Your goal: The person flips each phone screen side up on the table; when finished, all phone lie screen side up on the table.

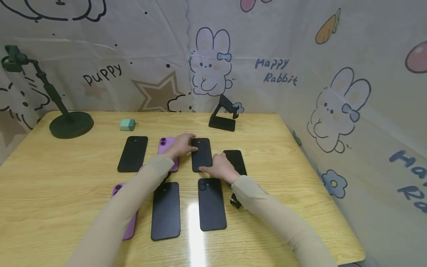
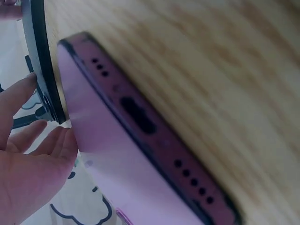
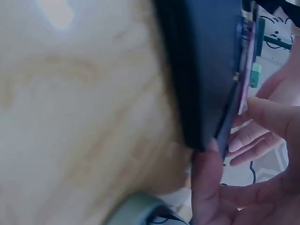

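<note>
A dark phone (image 1: pixel 201 157) lies flat on the table in the back row, between my two hands. My left hand (image 1: pixel 181 145) reaches over a purple phone (image 1: pixel 163 146), its fingertips and thumb at the dark phone's upper left side. In the left wrist view the thumb (image 2: pixel 21 96) meets a dark phone's edge. My right hand (image 1: pixel 221 167) is at the lower right corner, thumb extended along the bottom edge. It partly covers a black phone (image 1: pixel 237 161) on the right. In the right wrist view its thumb (image 3: pixel 207 173) is partly hidden behind a nearer dark phone (image 3: pixel 206 70).
Another black phone (image 1: pixel 132 154) lies at the back left. Nearer me are a purple phone (image 1: pixel 131 228), partly under my left sleeve, and two dark phones (image 1: pixel 165 211). Behind stand a green lamp (image 1: pixel 71 124), a mint block (image 1: pixel 127 125) and a black stand (image 1: pixel 221 123).
</note>
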A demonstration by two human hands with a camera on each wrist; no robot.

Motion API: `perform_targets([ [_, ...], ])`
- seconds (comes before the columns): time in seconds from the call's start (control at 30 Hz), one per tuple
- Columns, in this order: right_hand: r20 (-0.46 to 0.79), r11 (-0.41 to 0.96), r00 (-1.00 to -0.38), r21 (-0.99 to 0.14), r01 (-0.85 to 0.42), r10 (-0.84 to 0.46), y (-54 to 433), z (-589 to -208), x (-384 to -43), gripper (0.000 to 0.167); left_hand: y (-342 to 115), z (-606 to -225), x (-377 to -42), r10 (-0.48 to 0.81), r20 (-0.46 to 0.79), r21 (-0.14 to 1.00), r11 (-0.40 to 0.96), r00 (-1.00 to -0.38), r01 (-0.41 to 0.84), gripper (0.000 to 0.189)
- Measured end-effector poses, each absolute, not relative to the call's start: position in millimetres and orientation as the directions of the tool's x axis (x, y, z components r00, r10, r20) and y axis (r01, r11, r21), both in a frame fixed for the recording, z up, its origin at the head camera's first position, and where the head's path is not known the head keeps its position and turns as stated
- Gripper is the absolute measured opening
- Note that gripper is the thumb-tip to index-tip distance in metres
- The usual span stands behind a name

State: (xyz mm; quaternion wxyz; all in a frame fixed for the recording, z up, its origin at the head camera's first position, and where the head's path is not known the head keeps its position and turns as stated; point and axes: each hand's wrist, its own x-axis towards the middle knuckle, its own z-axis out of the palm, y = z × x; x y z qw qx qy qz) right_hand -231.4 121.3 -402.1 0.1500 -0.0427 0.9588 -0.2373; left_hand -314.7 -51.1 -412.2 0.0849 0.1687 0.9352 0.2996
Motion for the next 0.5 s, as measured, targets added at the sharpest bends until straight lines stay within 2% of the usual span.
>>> perform_targets([
  [0.13, -0.254, 0.911, -0.957, -0.412, -0.022, -0.138, 117, -408, -230, 0.084, -49, -415, -315, 0.373, -0.107, 0.560, 0.788, -0.921, 0.254, 0.064],
  [0.27, -0.239, 0.925, -0.960, -0.376, -0.048, -0.146, 112, -409, -230, 0.090, -48, -416, -316, 0.372, -0.125, 0.555, 0.795, -0.920, 0.245, 0.069],
  [0.37, -0.231, 0.923, -0.960, -0.380, -0.059, -0.157, 110, -409, -231, 0.087, -47, -415, -316, 0.370, -0.138, 0.535, 0.809, -0.919, 0.245, 0.073],
  [0.5, -0.228, 0.904, -0.958, -0.422, -0.063, -0.173, 109, -409, -231, 0.070, -46, -412, -315, 0.370, -0.156, 0.516, 0.821, -0.916, 0.243, 0.070],
])
